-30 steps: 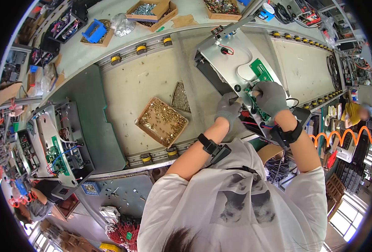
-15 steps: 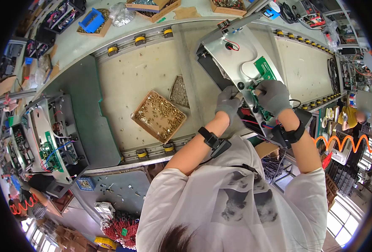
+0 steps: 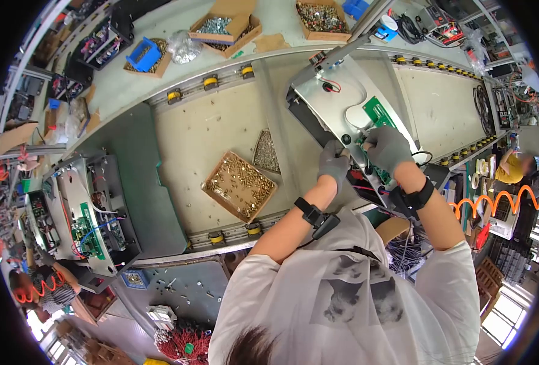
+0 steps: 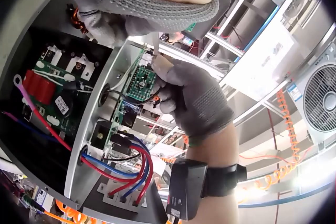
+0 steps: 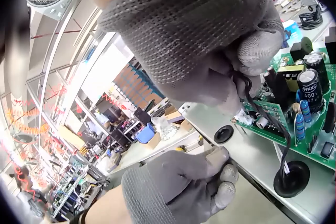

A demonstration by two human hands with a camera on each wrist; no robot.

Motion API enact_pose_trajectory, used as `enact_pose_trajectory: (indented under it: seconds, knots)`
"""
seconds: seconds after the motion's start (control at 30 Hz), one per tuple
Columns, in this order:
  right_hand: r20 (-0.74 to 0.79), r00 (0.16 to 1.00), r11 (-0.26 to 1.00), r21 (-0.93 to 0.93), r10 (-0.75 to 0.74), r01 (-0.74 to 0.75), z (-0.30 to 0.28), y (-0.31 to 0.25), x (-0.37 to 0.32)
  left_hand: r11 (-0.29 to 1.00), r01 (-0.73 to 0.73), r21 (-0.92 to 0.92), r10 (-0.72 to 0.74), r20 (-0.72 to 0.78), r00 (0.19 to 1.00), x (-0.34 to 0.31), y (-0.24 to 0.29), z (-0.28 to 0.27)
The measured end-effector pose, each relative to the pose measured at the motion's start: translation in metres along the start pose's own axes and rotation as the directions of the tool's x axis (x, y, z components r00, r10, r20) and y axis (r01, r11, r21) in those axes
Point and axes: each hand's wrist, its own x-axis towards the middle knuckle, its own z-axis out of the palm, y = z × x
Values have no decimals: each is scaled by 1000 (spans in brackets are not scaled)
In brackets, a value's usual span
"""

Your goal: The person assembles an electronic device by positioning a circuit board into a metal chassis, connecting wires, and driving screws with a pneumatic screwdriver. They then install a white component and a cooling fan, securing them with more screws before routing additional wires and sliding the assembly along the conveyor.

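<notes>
From my far place I see the unit (image 3: 342, 100) lying aslant on the counter (image 3: 205, 131), in front of the person, with its plate (image 5: 244, 150) facing up. So both hands can come to its near part, it seems.

The right hand (image 3: 390, 148) pinches a black cable (image 5: 286, 139), so its grip is closed on this. The cable comes out of a black ring (image 5: 292, 178) in the plate, close to the green board (image 5: 316, 122); I think the ring is there to protect it from the metal edge. The left hand (image 3: 333, 163) is by the long edge of the plate, fingers bent. Perhaps it is there to steady the unit, but I cannot tell if its grip has anything. Red wires (image 4: 149, 167) run in an arc, with blue ones, between the plate and the metal terminals, maybe with some slack to avoid strain.

Left of the unit, the box (image 3: 222, 202) holds brass-coloured small parts, probably for easy reach. Just beside it is a grey pile (image 3: 266, 152). Farther left, a second unit (image 3: 90, 216) is next to a green sheet (image 3: 140, 182). Behind, a blue bin (image 3: 145, 57) sits in a carton.
</notes>
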Motion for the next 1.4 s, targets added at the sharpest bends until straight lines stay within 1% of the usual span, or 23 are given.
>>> enact_pose_trajectory:
  seconds: [0.07,0.1,0.2,0.23,0.3,0.33,0.4,0.47,0.5,0.53,0.57,0.63,0.67,0.7,0.73,0.77,0.8,0.83,0.93,1.07,1.13,1.27,1.4]
  knots:
    - [-37,988,983,-104,-153,149,2,1,-11,1000,20,-3,-20,-59,998,14,-20,-1]
    - [56,983,967,-181,-173,180,-5,-1,-21,956,-281,88,294,-230,928,6,-12,-1]
    - [-13,949,939,-155,-314,308,-4,7,-50,904,-371,214,422,-301,855,2,34,-17]
    - [-26,951,942,-146,-309,303,-3,14,-60,899,-378,223,431,-290,854,6,41,-22]
    - [-99,826,832,-72,-555,551,-3,32,-78,888,-436,146,460,-270,846,13,53,-28]
    - [-105,830,837,-66,-547,544,-6,39,-83,887,-436,151,461,-259,849,10,62,-31]
    - [-249,770,740,222,-587,635,-18,50,-94,947,-301,111,320,-284,904,2,75,-35]
    - [-251,832,833,137,-494,536,-27,60,-108,951,-277,137,307,-318,897,25,38,-46]
    - [-410,836,922,-28,-363,387,-22,76,-111,963,-229,144,261,-267,928,33,19,-49]
    - [-571,781,968,-161,-251,193,-16,90,-114,972,-180,152,211,-217,953,31,15,-48]
    - [-565,785,967,-163,-254,195,-7,98,-117,973,-174,150,204,-221,954,27,10,-45]
    - [-769,638,972,-179,-42,-151,15,111,-118,992,-12,-124,15,21,1000,7,23,-33]
    - [-766,642,972,-183,-47,-147,28,118,-116,992,-10,-128,12,17,1000,10,16,-32]
    - [-731,649,976,198,210,-94,43,125,-112,990,-67,-127,82,121,989,18,7,-33]
    - [-603,670,834,550,433,-44,56,132,-108,983,-127,-134,155,221,963,22,6,-33]
    - [-604,676,839,543,422,-38,66,139,-104,982,-129,-142,157,211,965,24,4,-33]
    - [-534,710,595,778,459,201,74,144,-98,987,-153,-47,160,215,964,23,9,-34]
    - [-457,763,241,889,458,388,75,150,-93,983,-177,46,163,214,963,22,13,-35]
    - [-461,824,358,868,329,343,66,164,-89,987,-132,92,105,254,961,12,30,-37]
    - [-338,882,240,933,329,269,36,187,-57,999,-48,-11,48,420,906,13,38,-41]
    - [-362,854,235,928,374,291,26,202,-30,978,-183,102,126,411,903,31,21,-41]
    - [-397,887,214,912,236,351,5,225,16,840,-167,517,134,101,986,83,-30,-44]
    - [-409,902,327,878,135,349,-1,252,45,878,-262,401,275,24,961,78,-59,-27]
